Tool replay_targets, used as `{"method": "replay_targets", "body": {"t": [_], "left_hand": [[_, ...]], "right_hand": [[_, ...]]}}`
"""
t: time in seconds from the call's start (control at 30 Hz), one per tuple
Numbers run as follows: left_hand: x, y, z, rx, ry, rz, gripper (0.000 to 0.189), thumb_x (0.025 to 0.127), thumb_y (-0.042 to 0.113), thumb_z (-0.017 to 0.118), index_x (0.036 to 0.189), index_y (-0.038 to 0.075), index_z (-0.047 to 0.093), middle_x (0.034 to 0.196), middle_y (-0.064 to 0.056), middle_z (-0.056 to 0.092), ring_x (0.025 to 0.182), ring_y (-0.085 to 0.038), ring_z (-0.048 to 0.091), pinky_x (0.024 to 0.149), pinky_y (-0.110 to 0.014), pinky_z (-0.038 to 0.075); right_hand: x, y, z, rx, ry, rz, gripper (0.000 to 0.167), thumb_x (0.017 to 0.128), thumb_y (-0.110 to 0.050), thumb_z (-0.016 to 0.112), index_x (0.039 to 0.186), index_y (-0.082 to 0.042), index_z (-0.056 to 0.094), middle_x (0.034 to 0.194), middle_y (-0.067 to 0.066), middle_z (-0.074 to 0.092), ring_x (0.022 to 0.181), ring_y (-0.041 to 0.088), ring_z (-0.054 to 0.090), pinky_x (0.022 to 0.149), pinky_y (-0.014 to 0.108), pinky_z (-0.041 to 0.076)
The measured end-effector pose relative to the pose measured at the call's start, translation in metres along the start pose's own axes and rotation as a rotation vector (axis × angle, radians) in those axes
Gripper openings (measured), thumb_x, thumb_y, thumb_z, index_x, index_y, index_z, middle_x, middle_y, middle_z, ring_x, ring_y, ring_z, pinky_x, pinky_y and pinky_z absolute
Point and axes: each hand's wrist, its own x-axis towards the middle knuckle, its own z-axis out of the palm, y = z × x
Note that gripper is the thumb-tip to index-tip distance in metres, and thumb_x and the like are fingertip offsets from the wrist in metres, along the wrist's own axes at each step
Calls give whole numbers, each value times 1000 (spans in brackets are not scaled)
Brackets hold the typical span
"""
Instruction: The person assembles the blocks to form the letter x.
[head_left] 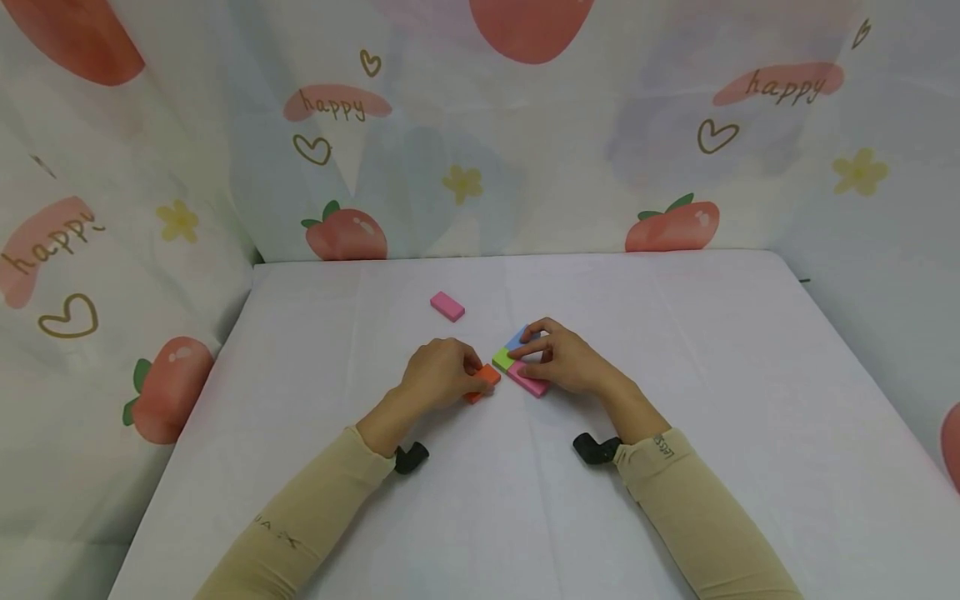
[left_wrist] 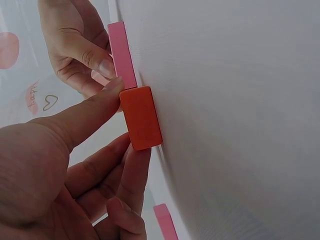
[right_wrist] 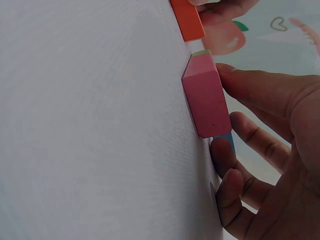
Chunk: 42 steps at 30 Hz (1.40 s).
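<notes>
My left hand (head_left: pixel 441 372) pinches an orange block (head_left: pixel 489 375) between thumb and fingers, low over the white table. In the left wrist view the face of the orange block (left_wrist: pixel 141 118) is plain and rounded at the corners. Just to its right, a green block (head_left: pixel 504 358), a blue block (head_left: pixel 515 340) and a pink block (head_left: pixel 529 381) lie together in a corner shape, the green one at the corner. Spread across these is my right hand (head_left: pixel 572 360), its thumb resting on the pink block and other fingers by the green and blue ones.
Another pink block (head_left: pixel 447 306) lies apart, farther back on the white-covered table (head_left: pixel 675 317). Printed cloth (head_left: pixel 525 158) rises behind the table and along its sides. A black piece (head_left: pixel 596 448) juts from each sleeve cuff.
</notes>
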Motion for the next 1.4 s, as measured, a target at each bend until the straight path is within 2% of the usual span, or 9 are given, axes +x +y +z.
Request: {"method": "replay_targets", "body": {"t": [1.03, 1.4], "left_hand": [[6, 4, 5, 1, 26, -4, 36, 79, 47, 88, 97, 17, 80, 84, 10, 71, 76, -11, 61, 68, -29, 48], [6, 7, 3, -8, 2, -24, 36, 80, 47, 88, 98, 17, 80, 84, 9, 72, 76, -12, 61, 65, -29, 48]], "right_hand": [[0, 1, 1, -3, 10, 10, 28, 93, -24, 78, 121, -22, 79, 139, 2, 52, 96, 20, 55, 80, 32, 45], [1, 2, 2, 5, 9, 11, 28, 93, -25, 79, 121, -22, 79, 139, 2, 52, 97, 20, 56, 80, 32, 46]]}}
